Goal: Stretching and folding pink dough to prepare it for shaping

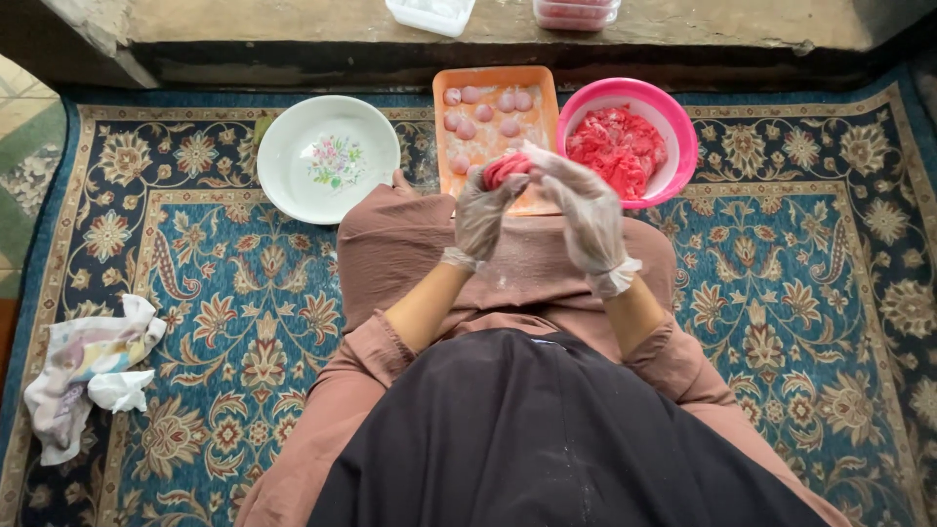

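My left hand (pixel 480 217) and right hand (pixel 586 210), both in thin clear gloves, are closed together around a pink lump (pixel 506 170), fingers curled on it from both sides. It sits above my lap, at the near edge of the orange tray (pixel 543 88).

Containers:
- orange tray: rows of small pale pink balls (pixel 484 109), near end partly hidden by my hands
- pink bowl (pixel 681 137), touching the tray's right side: red-pink filling (pixel 619 146), well filled
- white plate (pixel 293 156) with a flower print, left of the tray: nothing on it
- two clear tubs (pixel 429 14) on the ledge (pixel 293 20), cut off by the frame, contents unclear

Around: crumpled cloth (pixel 86 376) on the patterned carpet (pixel 800 293), far left, well apart from my hands. My knees fill the space just below the tray.

Room: bare carpet left and right of my legs; the ledge closes off the far side.
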